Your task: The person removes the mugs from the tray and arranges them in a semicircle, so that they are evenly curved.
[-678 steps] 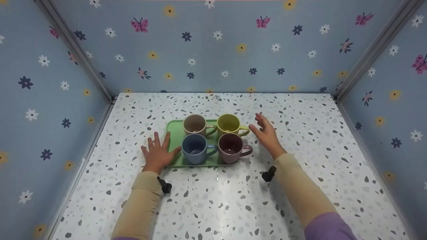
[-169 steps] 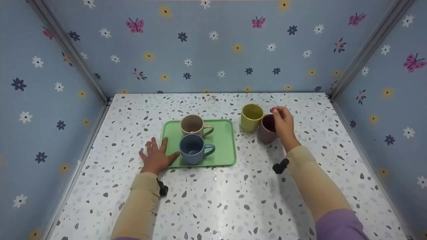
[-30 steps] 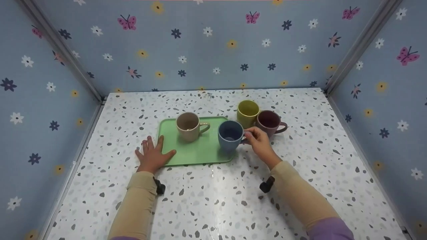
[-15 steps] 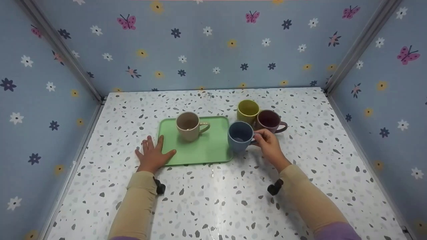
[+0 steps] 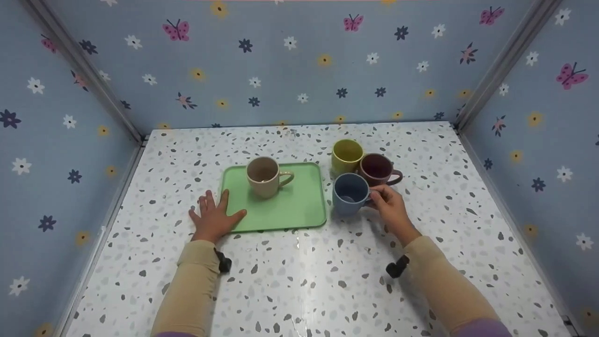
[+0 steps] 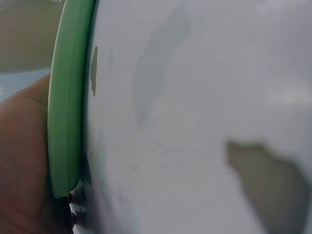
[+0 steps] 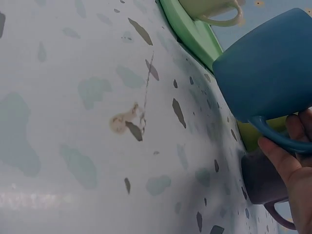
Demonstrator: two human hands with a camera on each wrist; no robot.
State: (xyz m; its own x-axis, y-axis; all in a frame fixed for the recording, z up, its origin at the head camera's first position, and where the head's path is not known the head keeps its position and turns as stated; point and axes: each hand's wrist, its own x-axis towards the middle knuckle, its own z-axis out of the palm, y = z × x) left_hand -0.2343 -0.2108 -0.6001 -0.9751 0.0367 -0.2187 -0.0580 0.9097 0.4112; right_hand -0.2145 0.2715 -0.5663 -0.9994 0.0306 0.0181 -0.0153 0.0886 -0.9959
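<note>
My right hand grips the handle of a blue mug, upright just off the right end of a green tray. In the right wrist view the blue mug hangs close over the table, fingers round its handle. My left hand lies with spread, straight fingers on the tray's left edge; in the left wrist view it rests against the green rim. One beige mug stands on the tray, its handle to the right.
Right behind the blue mug stand a yellow mug and a maroon mug, close together on the speckled table. Flower-patterned walls enclose the table at the back and on both sides.
Earlier all the mugs stood on the tray; the yellow and maroon ones moved to the table at right. Over the last second my right hand carried the blue mug rightward off the tray.
</note>
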